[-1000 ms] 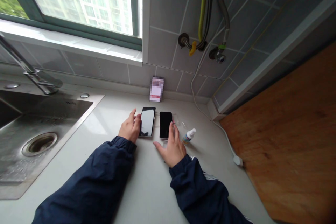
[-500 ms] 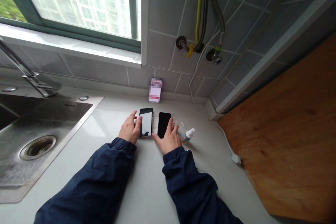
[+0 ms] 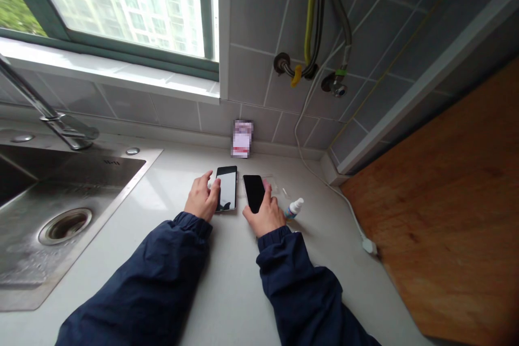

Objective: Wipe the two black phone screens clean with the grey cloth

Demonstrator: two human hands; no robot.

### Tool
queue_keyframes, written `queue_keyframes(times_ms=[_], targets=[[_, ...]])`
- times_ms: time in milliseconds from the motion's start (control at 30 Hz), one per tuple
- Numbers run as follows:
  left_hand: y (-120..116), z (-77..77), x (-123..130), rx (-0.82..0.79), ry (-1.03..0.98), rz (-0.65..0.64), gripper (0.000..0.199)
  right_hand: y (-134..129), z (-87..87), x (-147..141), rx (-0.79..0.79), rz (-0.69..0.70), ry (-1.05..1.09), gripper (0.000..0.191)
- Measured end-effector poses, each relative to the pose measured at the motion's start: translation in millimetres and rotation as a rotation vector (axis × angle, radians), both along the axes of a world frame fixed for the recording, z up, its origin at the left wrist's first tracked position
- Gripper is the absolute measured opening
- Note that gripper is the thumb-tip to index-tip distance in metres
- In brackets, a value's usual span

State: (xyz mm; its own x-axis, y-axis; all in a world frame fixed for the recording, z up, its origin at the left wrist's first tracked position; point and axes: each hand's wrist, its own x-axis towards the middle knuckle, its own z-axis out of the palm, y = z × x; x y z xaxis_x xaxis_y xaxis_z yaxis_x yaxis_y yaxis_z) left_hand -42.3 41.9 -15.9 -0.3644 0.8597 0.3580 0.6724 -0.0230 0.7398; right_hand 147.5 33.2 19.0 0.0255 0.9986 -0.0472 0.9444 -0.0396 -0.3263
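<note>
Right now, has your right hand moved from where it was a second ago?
Yes. Judged against the tiled wall, the right hand has moved a little forward, closer to that wall.

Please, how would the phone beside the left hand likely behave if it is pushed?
The phone is probably stiff, being a thin slab. Its mirror-like face may be slippery and fragile. Its broad shape should make rolling unlikely.

Left phone (image 3: 228, 189), black with a pale reflection; right phone (image 3: 253, 192), black. White table (image 3: 231, 286); navy sleeves (image 3: 146, 281), near. Bottle (image 3: 295, 206), white-topped. Silver sink (image 3: 20, 298), left; grey tiles (image 3: 253, 48) with pale lines, far; orange-brown board (image 3: 446, 216), right.
</note>
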Motion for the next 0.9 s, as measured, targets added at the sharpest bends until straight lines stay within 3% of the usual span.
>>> queue_keyframes(times_ms=[200, 333, 467, 633, 767, 900], targets=[[-7, 13.5, 10, 0.106, -0.029, -0.055, 0.048, -4, 8.7, 9, -0.063, -0.011, 0.185, 0.091], [-16, 21.7, 24, 0.115, -0.101, -0.183, 0.039, -8, 6.0, 18, -0.063, 0.003, 0.263, 0.090], [-23, 22.2, 38, -0.029, -0.302, -0.379, 0.035, -12, 2.8, 27, -0.051, 0.014, 0.364, 0.084], [-34, 26.0, 56, -0.126, -0.522, -0.494, 0.041, -12, -3.1, 32, -0.046, 0.064, 0.542, 0.078], [-39, 30.2, 64, -0.250, -0.758, -0.513, 0.065, -16, -9.2, 28, -0.016, 0.118, 0.689, 0.073], [-33, 27.5, 65, -0.345, -1.112, -0.523, 0.067, -25, -12.7, 19, 0.127, 0.211, 0.779, 0.078]])
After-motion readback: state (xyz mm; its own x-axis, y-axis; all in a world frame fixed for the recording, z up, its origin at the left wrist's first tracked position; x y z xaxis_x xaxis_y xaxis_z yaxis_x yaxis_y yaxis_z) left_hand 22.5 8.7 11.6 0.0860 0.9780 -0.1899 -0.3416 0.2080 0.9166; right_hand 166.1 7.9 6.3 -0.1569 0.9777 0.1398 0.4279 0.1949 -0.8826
